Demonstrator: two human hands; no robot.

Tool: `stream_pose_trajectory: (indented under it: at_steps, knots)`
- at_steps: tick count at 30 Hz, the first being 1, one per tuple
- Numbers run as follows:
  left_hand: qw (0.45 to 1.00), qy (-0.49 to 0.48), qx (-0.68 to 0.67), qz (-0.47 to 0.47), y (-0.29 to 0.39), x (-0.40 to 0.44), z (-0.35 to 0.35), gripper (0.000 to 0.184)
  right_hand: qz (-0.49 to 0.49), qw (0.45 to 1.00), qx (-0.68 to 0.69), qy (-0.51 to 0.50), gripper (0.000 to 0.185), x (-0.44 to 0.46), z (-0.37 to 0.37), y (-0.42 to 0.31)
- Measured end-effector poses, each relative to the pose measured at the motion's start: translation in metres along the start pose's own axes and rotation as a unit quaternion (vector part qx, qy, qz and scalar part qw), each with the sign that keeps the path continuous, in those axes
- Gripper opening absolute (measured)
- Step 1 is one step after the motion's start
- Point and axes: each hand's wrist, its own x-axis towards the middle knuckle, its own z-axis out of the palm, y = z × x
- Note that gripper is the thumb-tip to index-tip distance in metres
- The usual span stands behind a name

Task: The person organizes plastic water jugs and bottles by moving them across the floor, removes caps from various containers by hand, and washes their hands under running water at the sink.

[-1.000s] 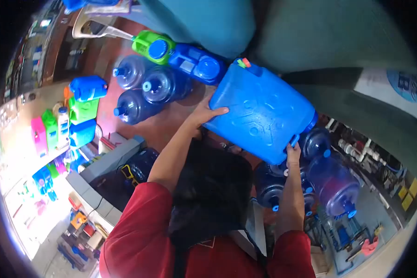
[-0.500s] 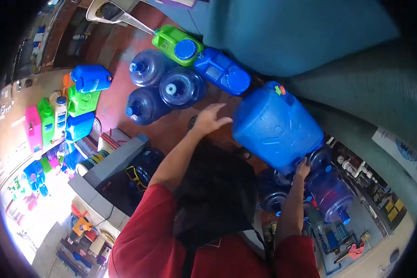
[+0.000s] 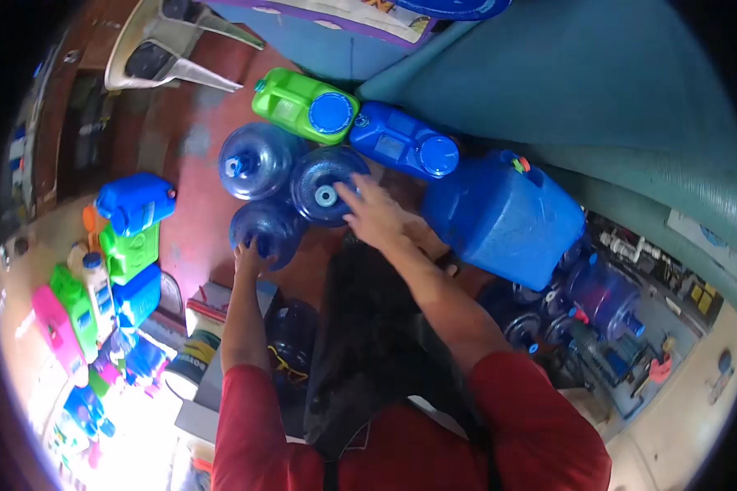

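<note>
Curling around the lower water jug (image 3: 272, 231)'s neck, the left hand (image 3: 250, 259) grips below the green jerrycan (image 3: 293, 100); nearer it, the right hand (image 3: 374, 214) spreads fingers over the middle jug (image 3: 309, 196). Red floor (image 3: 190, 217) borders both jugs.

My view shows three clustered water jugs (image 3: 258, 147), one green jerrycan (image 3: 291, 102) and two blue jerrycans (image 3: 508, 221). At left I count two blue containers (image 3: 131, 209), two green containers (image 3: 131, 255) and one pink container (image 3: 56, 331).
</note>
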Motion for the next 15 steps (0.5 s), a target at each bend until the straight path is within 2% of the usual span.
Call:
stream_pose_trajectory:
  at_steps: [1,3,4,6,7,10,11,13,15]
  knots:
    - [1.0,-0.006,0.004,0.013,0.002,-0.001,-0.001,0.111,0.005,1.0,-0.013,-0.028,0.075,0.015,0.02,-0.014]
    - [0.999,-0.024,0.043,-0.022,0.01,-0.011,-0.007,0.111,0.036,0.991,-0.048,-0.121,0.084,0.038,0.047,-0.033]
    - [0.998,-0.03,0.048,-0.009,0.009,-0.013,-0.003,0.111,0.05,0.99,-0.049,-0.12,0.084,0.04,0.056,-0.039]
    - [0.994,-0.018,0.104,0.004,0.008,-0.014,0.002,0.104,0.059,0.977,-0.122,-0.162,0.064,0.045,0.068,-0.047]
    - [0.994,-0.02,0.107,0.017,0.01,-0.014,-0.001,0.104,0.072,0.976,-0.126,-0.16,0.064,0.049,0.081,-0.047]
    - [0.994,-0.011,0.107,-0.002,0.009,-0.011,-0.002,0.097,0.118,0.967,-0.142,-0.178,0.04,0.045,0.111,-0.034]
    - [0.994,-0.015,0.106,0.0,0.006,-0.009,0.006,0.097,0.12,0.965,-0.143,-0.182,0.04,0.04,0.113,-0.031]
    - [0.992,0.007,0.129,0.011,-0.001,-0.006,0.012,0.092,0.229,0.923,-0.084,-0.297,0.043,0.026,0.111,-0.021]
    - [0.991,0.015,0.132,0.008,-0.006,0.001,0.015,0.089,0.218,0.931,-0.111,-0.271,0.045,-0.001,0.114,-0.012]
